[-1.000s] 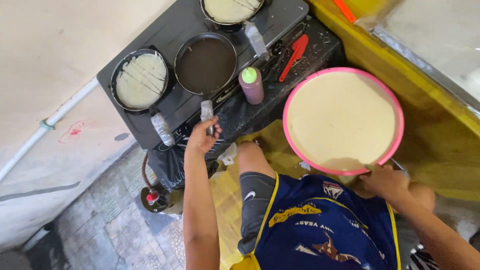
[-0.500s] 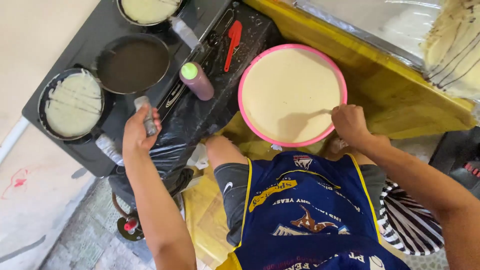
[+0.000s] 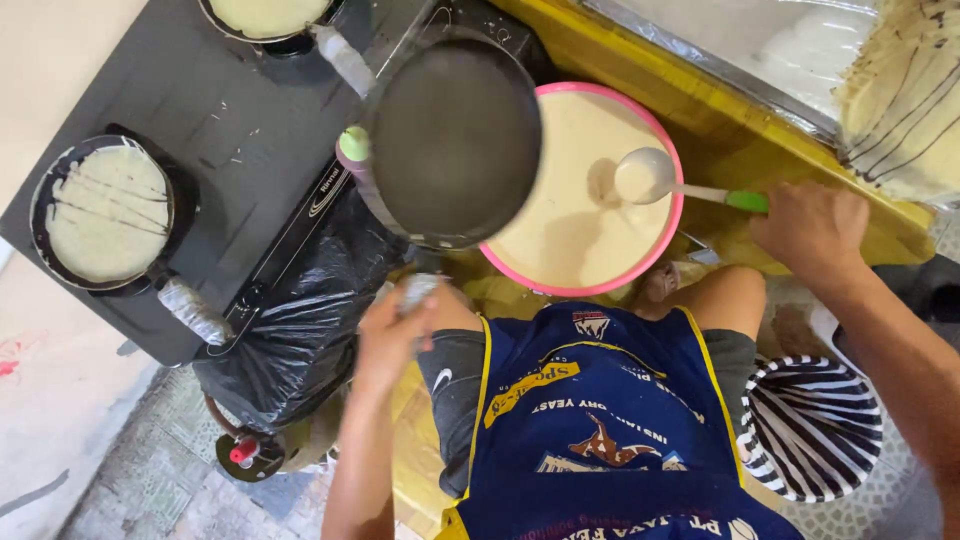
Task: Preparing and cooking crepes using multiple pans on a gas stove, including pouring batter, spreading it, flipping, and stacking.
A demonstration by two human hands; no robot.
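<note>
**Pan and ladle over the batter**

While the empty dark pan hangs tilted over the pink batter basin, the left hand grips its wrapped handle shut. Right hand clasps the ladle, loaded. Tilt too far and batter could spill onto the black bag.

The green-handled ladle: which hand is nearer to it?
Right. The right hand grips the ladle by its green handle over the pink bowl; the left hand holds the dark pan apart from it.
</note>
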